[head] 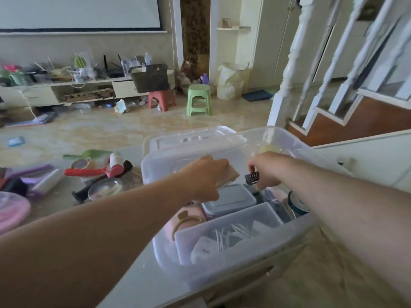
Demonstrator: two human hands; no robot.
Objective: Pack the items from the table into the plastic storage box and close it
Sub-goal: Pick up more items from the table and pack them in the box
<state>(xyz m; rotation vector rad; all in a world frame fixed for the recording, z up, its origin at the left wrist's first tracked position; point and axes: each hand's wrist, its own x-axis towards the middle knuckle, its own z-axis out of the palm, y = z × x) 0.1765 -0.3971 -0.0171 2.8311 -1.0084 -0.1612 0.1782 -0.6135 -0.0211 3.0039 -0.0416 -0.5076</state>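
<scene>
Both hands are working over the open plastic storage box (295, 230), which is sitting on the desk (142, 283) at the 6 o'clock part of the view. Left hand (201, 176) is gripping a tan flat item (229, 177), fingers curled round it, over the box's far half. Right hand (265, 168) is pinching a small dark comb-like clip (252, 178) between thumb and fingers, just beside the tan item.

Box is already holding a grey lidded container (229, 200), a clear inner tray (224, 234) with white bits, and a pink item (184, 221) at its 9 o'clock side. The box's lid (195, 138) is lying at 12 o'clock, off the box.

Unpacked items are still lying on the desk at 9 o'clock: red-handled tool (86, 172), round mirror (104, 190), purple roller (42, 181), pink disc (11, 210).

Risks, judged:
- Box is looking crowded; stacking the tan item on the grey container could be keeping the lid from shutting.
- The small clip, held only in a pinch, could be slipping down between containers or dropping outside the box.
- The box is sitting near the desk edge, so pushing down could be tipping it.
</scene>
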